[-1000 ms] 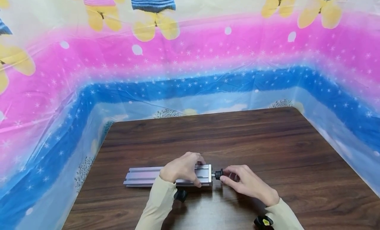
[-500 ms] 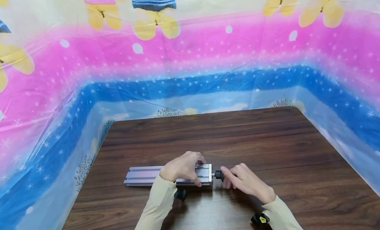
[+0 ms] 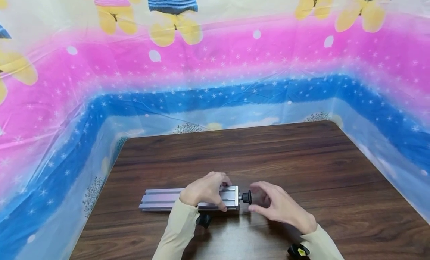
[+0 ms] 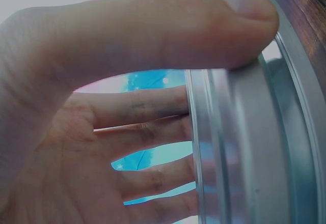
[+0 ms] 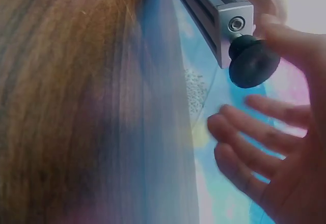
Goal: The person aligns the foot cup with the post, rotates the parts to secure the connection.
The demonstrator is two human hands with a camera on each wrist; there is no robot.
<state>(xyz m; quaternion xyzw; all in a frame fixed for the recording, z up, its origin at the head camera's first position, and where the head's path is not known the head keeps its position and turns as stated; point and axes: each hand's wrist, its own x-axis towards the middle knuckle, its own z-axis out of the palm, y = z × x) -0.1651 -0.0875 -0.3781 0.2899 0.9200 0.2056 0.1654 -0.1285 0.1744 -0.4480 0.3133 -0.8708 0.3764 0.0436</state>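
Note:
A silver aluminium profile (image 3: 161, 199) lies lengthwise on the table, grooves along its top. Near its right end my left hand (image 3: 204, 191) grips it, thumb on the near side and fingers over the far side. In the left wrist view the thumb (image 4: 204, 33) presses on the metal. From the end plate (image 5: 224, 40) a black levelling foot (image 3: 246, 197) with a round base sticks out on a short metal stem. My right hand (image 3: 283, 207) is spread beside the foot, fingers apart and curved; whether the thumb touches it I cannot tell. A socket-head bolt (image 5: 237, 24) sits in the plate.
The dark wood-grain table (image 3: 235, 152) has its back edge against a hanging cloth (image 3: 215, 73) printed in pink and blue. Small black devices (image 3: 203, 220) are strapped at both wrists, below the sleeves.
My right hand pinched the foot a second ago, then turned with thumb and fingers closer together; now its fingers have spread off the foot. The left hand and profile stay in place.

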